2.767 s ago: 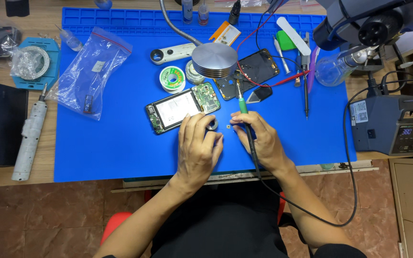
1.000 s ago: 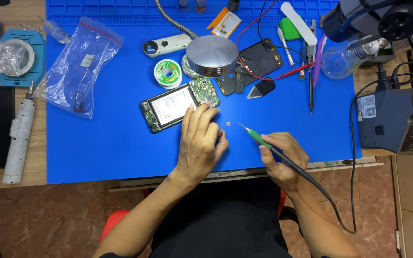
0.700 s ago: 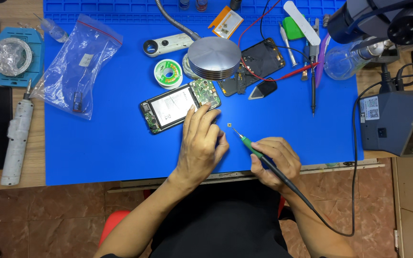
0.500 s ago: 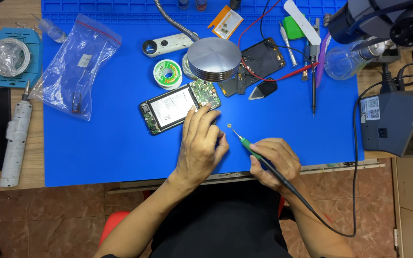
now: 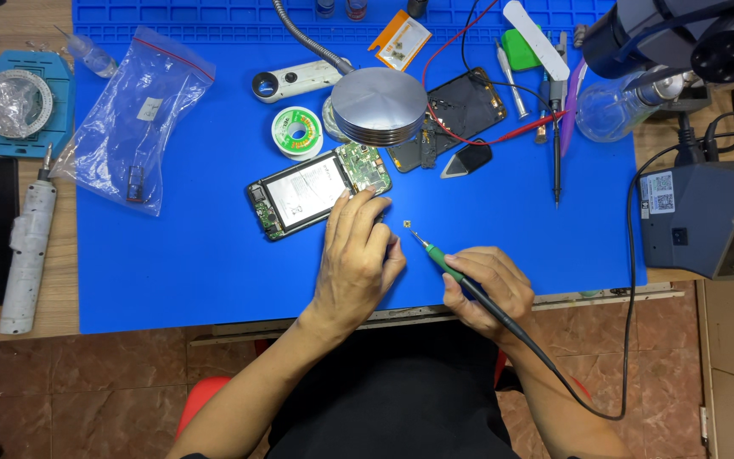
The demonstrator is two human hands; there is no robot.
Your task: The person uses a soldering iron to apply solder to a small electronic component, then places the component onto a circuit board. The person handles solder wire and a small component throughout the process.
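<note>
An opened phone (image 5: 312, 193) with its green circuit board bare lies on the blue mat (image 5: 206, 255). My left hand (image 5: 357, 259) rests on the mat with its fingertips on the phone's lower right corner. My right hand (image 5: 488, 286) grips a green-handled soldering iron (image 5: 440, 262). The iron's tip points up and left, just short of a tiny loose part (image 5: 407, 223) on the mat. A black cable runs from the iron down past my lap.
A round metal lamp base (image 5: 379, 104), a solder spool (image 5: 296, 133), a dark phone cover (image 5: 454, 106) and a magnifier (image 5: 295, 79) lie beyond the phone. A plastic bag (image 5: 138, 119) is at left, a soldering station (image 5: 707, 219) at right, a white electric screwdriver (image 5: 27, 246) on the wood.
My right hand has drawn the iron back from the phone's board to the mat near the front edge, its tip now by the tiny part. The left hand stayed on the phone.
</note>
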